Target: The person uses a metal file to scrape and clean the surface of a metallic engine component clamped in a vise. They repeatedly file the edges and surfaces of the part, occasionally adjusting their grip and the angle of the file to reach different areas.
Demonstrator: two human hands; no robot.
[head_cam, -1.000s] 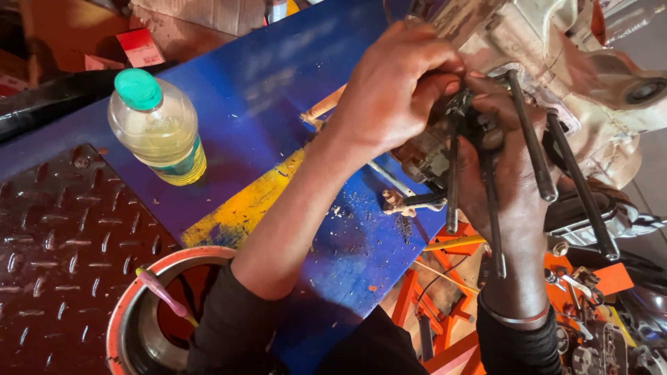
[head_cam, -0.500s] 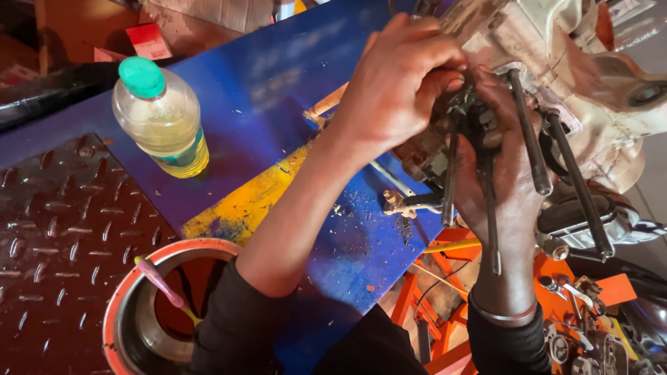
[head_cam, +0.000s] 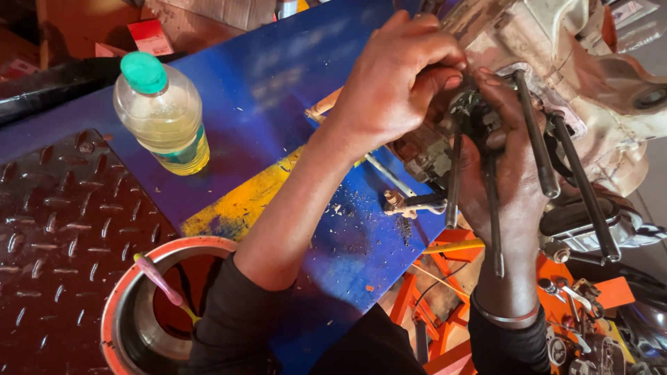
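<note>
Left hand (head_cam: 399, 83) is reaching up and across from the lower middle of the head view, forearm in a dark sleeve, wrist bent, fingers curling down and closing tight over a small dark part (head_cam: 472, 111) on the face of the engine casing (head_cam: 556, 48). What exactly the fingertips are pinching is hidden under the knuckles.

Right hand (head_cam: 511, 187) is coming up from below with a metal bangle (head_cam: 504, 318) at the wrist, palm turned toward the camera, fingers pointing up and pressing against the underside of the same dark part. It is cupping rather than clenching; whether it is fully holding anything cannot be told.

The casing is sitting at the far right corner of the blue bench top (head_cam: 278, 90), overhanging its right edge. Long dark studs (head_cam: 538, 139) are sticking out of it toward the camera, some passing in front of the right palm, others just beside it.

A plastic bottle (head_cam: 161, 118) of yellowish liquid with a green cap is standing near the bench's left edge, well apart from both hands. A round metal can (head_cam: 125, 298) with an orange rim is sitting off the near left corner, a pink-handled tool (head_cam: 163, 285) leaning inside. An orange frame (head_cam: 445, 305) is showing below the bench's right edge.
</note>
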